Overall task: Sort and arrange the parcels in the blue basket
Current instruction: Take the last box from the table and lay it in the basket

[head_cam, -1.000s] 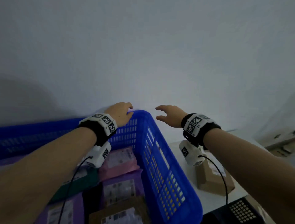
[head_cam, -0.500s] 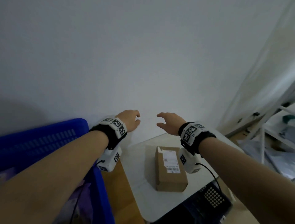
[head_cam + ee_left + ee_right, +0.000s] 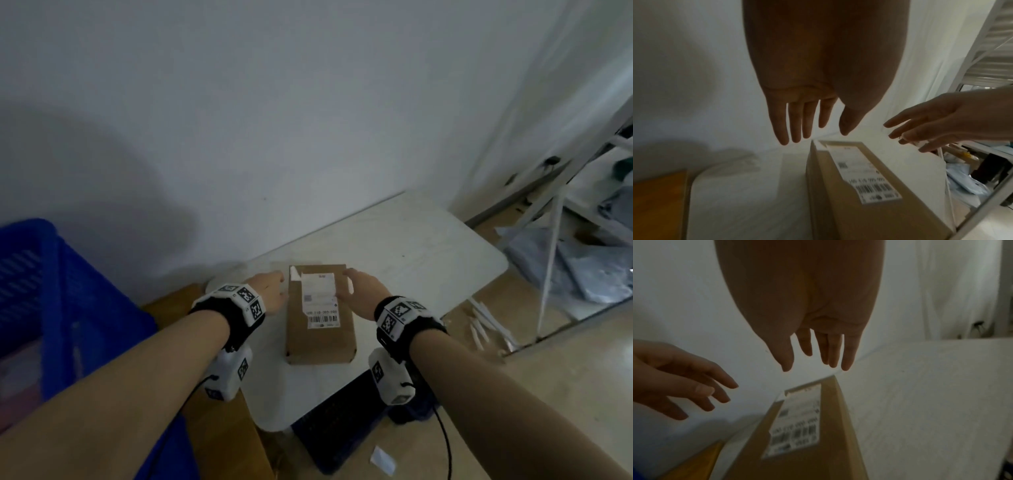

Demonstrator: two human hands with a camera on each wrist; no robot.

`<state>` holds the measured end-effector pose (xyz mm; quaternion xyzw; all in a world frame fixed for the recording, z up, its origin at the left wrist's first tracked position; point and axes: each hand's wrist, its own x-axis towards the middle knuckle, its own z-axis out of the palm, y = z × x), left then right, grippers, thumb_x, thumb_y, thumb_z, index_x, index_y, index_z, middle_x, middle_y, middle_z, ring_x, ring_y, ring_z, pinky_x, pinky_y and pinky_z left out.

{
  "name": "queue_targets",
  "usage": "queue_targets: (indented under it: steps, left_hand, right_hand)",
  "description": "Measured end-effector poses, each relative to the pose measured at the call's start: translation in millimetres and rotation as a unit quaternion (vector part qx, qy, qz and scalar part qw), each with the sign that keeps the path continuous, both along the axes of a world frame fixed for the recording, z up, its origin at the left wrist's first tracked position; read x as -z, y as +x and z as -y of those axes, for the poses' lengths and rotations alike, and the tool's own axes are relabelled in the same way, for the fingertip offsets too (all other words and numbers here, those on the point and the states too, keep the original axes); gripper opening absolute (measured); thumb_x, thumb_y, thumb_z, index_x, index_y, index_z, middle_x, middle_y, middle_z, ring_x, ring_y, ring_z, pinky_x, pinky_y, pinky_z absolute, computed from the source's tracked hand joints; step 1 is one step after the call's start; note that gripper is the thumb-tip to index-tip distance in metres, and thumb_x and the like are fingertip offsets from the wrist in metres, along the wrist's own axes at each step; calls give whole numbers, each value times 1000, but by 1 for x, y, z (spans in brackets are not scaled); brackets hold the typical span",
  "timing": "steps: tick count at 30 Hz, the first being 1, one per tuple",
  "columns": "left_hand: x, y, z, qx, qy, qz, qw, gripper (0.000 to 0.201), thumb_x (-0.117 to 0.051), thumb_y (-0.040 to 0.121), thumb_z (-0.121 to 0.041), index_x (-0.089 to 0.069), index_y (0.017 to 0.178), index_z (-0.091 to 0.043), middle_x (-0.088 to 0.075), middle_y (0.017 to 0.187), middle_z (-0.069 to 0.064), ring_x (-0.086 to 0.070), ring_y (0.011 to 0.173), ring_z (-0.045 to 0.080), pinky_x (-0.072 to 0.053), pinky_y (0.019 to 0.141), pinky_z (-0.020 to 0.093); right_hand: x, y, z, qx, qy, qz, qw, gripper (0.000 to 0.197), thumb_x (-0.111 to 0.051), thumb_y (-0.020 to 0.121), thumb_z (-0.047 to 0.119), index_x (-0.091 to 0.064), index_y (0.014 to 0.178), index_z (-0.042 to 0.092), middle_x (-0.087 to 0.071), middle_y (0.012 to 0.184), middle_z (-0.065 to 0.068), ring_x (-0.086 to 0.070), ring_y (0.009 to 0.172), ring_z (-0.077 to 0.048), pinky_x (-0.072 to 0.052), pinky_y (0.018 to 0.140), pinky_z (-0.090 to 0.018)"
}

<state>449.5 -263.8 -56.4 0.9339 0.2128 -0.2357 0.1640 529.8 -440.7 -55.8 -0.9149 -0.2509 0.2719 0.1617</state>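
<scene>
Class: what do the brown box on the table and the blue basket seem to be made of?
Box: looks like matte brown cardboard, with folded edges and a white paper label stuck on top.
Basket: probably moulded plastic, a uniform bright blue with slotted walls; its finish is hard to judge in this dim light.

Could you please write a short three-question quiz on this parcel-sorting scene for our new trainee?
1. True or false: the left hand already grips the cardboard parcel.
2. Multiple choice: the parcel lies on A) the white table, B) the floor, C) the blue basket.
3. Fill in: the white shipping label faces ____.

Key
1. False. In the wrist views both the left hand and the right hand have straight fingers either side of the parcel's far end, with no grip yet.
2. A.
3. Up, with the barcode at the near end.
</scene>
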Motion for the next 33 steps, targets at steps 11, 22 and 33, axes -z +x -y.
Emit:
queue_targets:
  steps: [11,22,33]
  left_hand:
    - [69,-3,27,-148,-136,-90,975,42,-43,99,-28,-51,128,1,-57,129,19,-58,110,32,-45,84,32]
    - [56,-15,27,-269,-265,-24,926,43,-44,98,-20,-40,140,-14,-48,140,11,-50,111,27,-45,88,37]
    - [-66,-32,5,-234,-351,211,882,63,-51,95,-36,-17,148,-38,-39,149,0,-41,132,28,-38,92,39]
  right_hand:
    - [88,-7,19,128,51,-175,975,58,-56,93,30,-33,142,8,-46,143,-10,-48,128,-27,-41,104,-36]
    - [98,-13,18,224,186,-268,918,73,-68,84,13,-30,145,17,-54,134,-14,-54,120,-31,-50,96,-48]
    - [-24,-19,4,262,372,-248,856,56,-67,85,10,-42,134,23,-64,106,-4,-60,99,-22,-52,78,-36]
